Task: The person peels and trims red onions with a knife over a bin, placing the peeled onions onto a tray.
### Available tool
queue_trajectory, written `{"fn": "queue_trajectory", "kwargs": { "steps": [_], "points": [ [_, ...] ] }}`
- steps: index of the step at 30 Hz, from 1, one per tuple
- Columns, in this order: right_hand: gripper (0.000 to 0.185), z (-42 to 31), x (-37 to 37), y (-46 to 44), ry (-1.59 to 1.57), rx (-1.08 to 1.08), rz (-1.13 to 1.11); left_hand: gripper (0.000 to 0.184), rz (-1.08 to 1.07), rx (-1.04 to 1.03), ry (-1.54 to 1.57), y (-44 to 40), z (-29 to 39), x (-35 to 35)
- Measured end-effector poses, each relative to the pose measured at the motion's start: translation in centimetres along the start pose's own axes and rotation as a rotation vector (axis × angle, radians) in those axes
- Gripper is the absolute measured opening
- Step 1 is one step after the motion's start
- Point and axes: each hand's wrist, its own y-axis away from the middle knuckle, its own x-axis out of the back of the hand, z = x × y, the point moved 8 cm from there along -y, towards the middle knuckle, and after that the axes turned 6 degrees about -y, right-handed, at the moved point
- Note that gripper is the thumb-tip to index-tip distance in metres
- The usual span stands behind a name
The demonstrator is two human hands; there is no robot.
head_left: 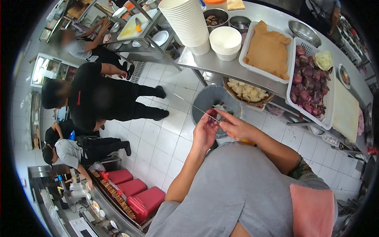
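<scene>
My left hand [204,132] is closed around a red onion [211,114], holding it up over a grey bin [197,122]. In my right hand [238,127] is a knife with a long thin blade [188,103], which lies across the onion. Part of a yellow-orange handle [246,141] shows under the right palm. Both hands are close together, the right fingertips next to the onion. Dark and pale scraps [221,107] lie inside the bin, partly hidden by my hands.
A steel counter [185,59] carries stacked white tubs [185,23], a tray of brown sheets [266,51] and a white crate [329,112] of red onions [308,85]. Below sits a basket of pale pieces [244,90]. Several people work at left, near red containers [146,197].
</scene>
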Motion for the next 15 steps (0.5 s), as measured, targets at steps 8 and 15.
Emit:
{"fn": "queue_trajectory", "kwargs": {
  "steps": [8,15],
  "points": [
    [0.055,1.1,2.4,0.0,-0.137,-0.065,0.100,0.046,-0.139,-0.066,-0.037,0.3,0.9,-0.8],
    [0.060,1.4,1.1,0.2,-0.142,-0.095,-0.064,0.036,0.010,-0.105,-0.258,-0.1,0.6,0.6]
  ]
}}
